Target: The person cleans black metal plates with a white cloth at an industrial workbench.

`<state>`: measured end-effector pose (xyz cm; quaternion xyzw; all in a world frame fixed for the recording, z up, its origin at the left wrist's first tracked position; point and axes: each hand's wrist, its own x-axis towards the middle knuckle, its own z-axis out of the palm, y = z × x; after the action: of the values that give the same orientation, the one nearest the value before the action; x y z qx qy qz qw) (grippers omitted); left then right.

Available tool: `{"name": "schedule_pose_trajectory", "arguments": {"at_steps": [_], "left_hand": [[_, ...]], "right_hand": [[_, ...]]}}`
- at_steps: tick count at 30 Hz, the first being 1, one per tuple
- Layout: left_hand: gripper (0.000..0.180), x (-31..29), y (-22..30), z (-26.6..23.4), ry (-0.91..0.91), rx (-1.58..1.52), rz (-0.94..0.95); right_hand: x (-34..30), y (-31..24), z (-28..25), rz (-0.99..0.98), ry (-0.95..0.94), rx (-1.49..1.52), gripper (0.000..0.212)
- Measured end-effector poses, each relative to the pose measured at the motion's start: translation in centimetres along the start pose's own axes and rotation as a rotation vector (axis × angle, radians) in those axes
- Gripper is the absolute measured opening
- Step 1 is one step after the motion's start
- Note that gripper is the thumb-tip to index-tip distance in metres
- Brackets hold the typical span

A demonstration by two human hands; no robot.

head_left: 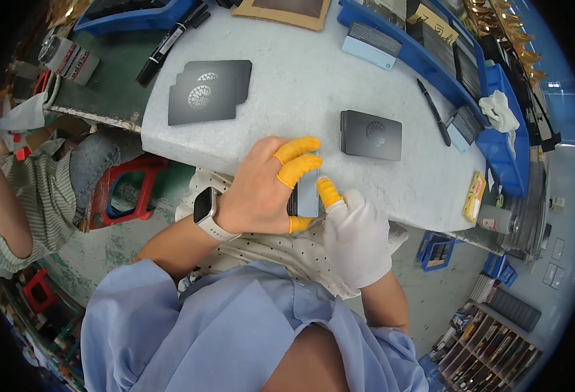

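Note:
My left hand, bare with orange finger cots and a white watch on the wrist, grips a thin stack of dark cards with a pale blue face at the near edge of the white foam-covered table. My right hand, in a white glove with an orange cot on one finger, touches the stack's right side from below. A stack of black cards with a round white pattern lies just beyond. Fanned black cards of the same kind lie to the far left.
A black pen and a black marker lie on the table. Blue trays with card stacks line the right and far edges. A white cloth sits in a tray. Another person in a striped top sits at left by a red stool.

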<state>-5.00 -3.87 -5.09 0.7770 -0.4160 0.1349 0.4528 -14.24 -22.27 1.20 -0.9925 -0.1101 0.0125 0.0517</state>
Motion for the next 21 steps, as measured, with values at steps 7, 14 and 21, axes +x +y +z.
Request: {"name": "schedule_pose_trajectory", "arguments": {"at_steps": [7, 14, 21], "left_hand": [[0.078, 0.0, 0.0, 0.1, 0.005, -0.006, -0.004], [0.079, -0.2, 0.1, 0.1, -0.007, -0.010, -0.020], [0.078, -0.4, 0.1, 0.3, 0.009, -0.020, -0.015]], "right_hand": [[2.4, 0.3, 0.3, 0.027, 0.033, -0.042, 0.051], [1.4, 0.5, -0.1, -0.016, 0.042, -0.050, 0.050], [-2.0, 0.1, 0.3, -0.025, 0.039, 0.034, 0.046]]}}
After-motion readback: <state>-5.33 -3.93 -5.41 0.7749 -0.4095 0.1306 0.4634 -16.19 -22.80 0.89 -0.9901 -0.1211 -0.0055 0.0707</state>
